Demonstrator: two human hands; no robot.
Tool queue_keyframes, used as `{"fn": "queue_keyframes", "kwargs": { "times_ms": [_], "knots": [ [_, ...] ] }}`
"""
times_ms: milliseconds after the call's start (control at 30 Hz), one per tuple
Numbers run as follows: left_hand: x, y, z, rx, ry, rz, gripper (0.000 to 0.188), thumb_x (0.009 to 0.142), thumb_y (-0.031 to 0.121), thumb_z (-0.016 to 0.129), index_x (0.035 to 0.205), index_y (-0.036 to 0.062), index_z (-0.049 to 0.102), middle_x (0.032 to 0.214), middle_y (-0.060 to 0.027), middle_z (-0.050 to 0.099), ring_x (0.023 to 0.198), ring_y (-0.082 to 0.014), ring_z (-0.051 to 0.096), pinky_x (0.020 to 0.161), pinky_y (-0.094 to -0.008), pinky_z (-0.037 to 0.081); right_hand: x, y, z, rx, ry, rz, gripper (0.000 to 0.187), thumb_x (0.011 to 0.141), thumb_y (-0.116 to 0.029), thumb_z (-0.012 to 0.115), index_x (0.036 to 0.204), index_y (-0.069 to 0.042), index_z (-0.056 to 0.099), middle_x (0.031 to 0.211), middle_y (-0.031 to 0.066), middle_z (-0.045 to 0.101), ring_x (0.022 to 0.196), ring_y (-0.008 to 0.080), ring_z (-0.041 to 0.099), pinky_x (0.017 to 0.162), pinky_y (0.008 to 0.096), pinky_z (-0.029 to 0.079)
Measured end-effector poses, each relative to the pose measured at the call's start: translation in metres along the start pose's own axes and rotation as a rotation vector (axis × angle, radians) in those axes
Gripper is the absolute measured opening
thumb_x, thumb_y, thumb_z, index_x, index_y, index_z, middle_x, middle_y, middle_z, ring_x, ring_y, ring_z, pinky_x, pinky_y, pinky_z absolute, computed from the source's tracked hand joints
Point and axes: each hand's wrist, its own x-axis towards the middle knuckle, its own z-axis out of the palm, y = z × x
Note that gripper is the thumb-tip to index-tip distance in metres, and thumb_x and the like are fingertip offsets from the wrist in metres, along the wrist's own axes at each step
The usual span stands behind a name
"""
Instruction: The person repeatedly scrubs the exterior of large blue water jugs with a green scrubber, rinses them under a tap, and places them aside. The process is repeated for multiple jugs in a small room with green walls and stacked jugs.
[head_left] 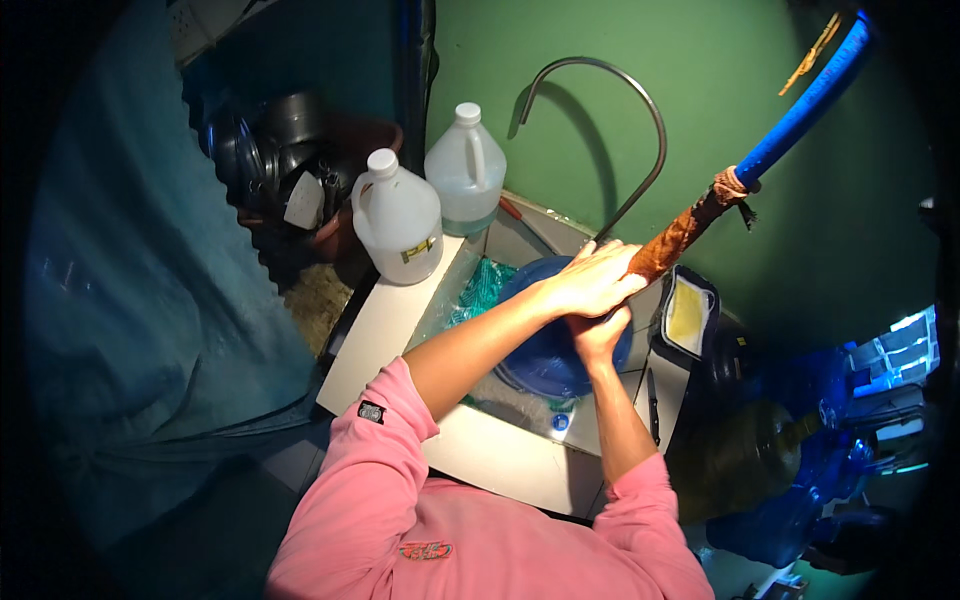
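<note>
A long blue tube (pixel 808 105) slants down from the upper right, its lower end wrapped in brown material (pixel 668 246) and tied with cord. My left hand (pixel 597 282) is closed round the low end of this wrapping, back of the hand upward. Just beneath it, my right hand (pixel 600 332) is closed against the same end, its fingers partly hidden. Below both hands sits a blue basin (pixel 540 365); its inside is mostly covered by my arms. A curved metal faucet (pixel 655 125) rises behind my left hand.
Two white-capped plastic jugs (pixel 398 225) stand at the left on the pale counter (pixel 375 335). Crumpled green plastic (pixel 485 288) lies beside the basin. To the right are a dark-rimmed tray (pixel 690 312) and a thin black tool (pixel 653 405). Dark pots (pixel 292 120) fill the far left.
</note>
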Motion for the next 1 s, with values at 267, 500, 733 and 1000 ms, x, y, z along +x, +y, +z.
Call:
{"fn": "queue_keyframes", "kwargs": {
  "times_ms": [267,500,733,1000],
  "knots": [
    [0.003,-0.011,0.001,0.014,0.054,0.019,0.054,0.102,0.041,0.045,0.137,-0.0002,0.051,0.148,-0.0216,0.047,0.146,-0.0428,0.030,0.120,-0.0551,0.021,-0.011,0.033,-0.001,0.092,-0.193,-0.082,0.045,0.077,-0.018,0.083,0.110,0.006,0.064,0.104,0.0084,0.069,0.095,0.0187,0.066,0.087,0.0334,0.053],
    [0.003,-0.021,0.007,0.050,0.093,-0.002,0.048,0.102,0.039,0.045,0.135,0.0056,0.054,0.144,-0.0210,0.051,0.146,-0.0416,0.032,0.121,-0.0540,0.020,-0.011,0.036,-0.001,0.003,-0.284,0.021,0.041,0.080,-0.007,0.076,0.117,0.003,0.062,0.108,0.0095,0.067,0.099,0.0175,0.065,0.085,0.0316,0.053],
    [-0.012,-0.012,0.030,0.292,0.467,0.101,0.042,0.093,0.036,0.061,0.116,0.0010,0.061,0.106,-0.0166,0.060,0.108,-0.0340,0.056,0.094,-0.0491,0.045,-0.011,0.035,-0.002,0.065,-0.326,0.106,0.035,0.085,-0.006,0.074,0.116,0.003,0.061,0.109,0.0070,0.065,0.097,0.0162,0.063,0.084,0.0314,0.053],
    [0.042,-0.033,-0.019,-0.203,0.432,-0.163,0.031,0.088,0.009,0.052,0.116,-0.0028,0.060,0.080,-0.0235,0.070,0.077,-0.0329,0.073,0.067,-0.0464,0.056,-0.027,0.007,-0.010,0.139,-0.279,0.287,0.030,0.075,0.002,0.078,0.102,0.000,0.065,0.088,0.0029,0.068,0.075,0.0119,0.063,0.075,0.0288,0.053]
  ]
}}
